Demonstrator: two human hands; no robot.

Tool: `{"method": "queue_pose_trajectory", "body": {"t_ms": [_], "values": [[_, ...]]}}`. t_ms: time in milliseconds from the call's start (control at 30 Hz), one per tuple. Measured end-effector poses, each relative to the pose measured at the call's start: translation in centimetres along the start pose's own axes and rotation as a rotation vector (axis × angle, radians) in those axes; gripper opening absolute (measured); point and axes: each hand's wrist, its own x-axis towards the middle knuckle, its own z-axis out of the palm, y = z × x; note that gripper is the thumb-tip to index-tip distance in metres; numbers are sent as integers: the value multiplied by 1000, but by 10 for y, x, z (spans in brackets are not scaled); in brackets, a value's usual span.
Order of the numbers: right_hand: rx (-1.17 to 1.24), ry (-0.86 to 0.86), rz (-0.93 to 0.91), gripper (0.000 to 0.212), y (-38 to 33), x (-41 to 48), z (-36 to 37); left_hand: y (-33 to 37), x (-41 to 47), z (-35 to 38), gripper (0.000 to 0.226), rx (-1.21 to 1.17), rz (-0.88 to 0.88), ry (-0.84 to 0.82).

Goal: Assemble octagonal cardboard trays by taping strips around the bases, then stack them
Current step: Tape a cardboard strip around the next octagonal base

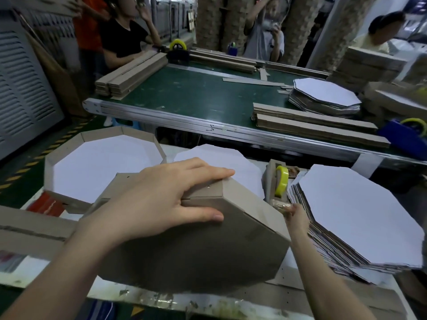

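L hand (161, 199) flat, fingers straight, on brown oct. tray (208, 248), underside up; R hand (298, 218) pinches tape (280, 205).

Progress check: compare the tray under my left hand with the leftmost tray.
The held tray shows its brown underside, tilted; the leftmost tray lies flat, white inside up. The left hand rests on the held tray, not the leftmost tray. Both are octagonal with brown walls.
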Motion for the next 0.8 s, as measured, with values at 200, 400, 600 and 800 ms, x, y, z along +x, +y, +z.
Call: {"method": "queue_pose_trajectory", "body": {"t_ms": [200,400,600,800], "values": [[-97,-122,-127,25,29,6,-29,0,5,1,70,22,14,20],[-387,-208,-272,19,25,37,-48,-7,8,6,69,4,-22,36],[-631,-198,-406,23,26,43,-49,-10,8,20,66,-23,-47,86],[-774,-157,-455,27,24,39,-45,-9,3,21,65,-9,-29,113]]}}
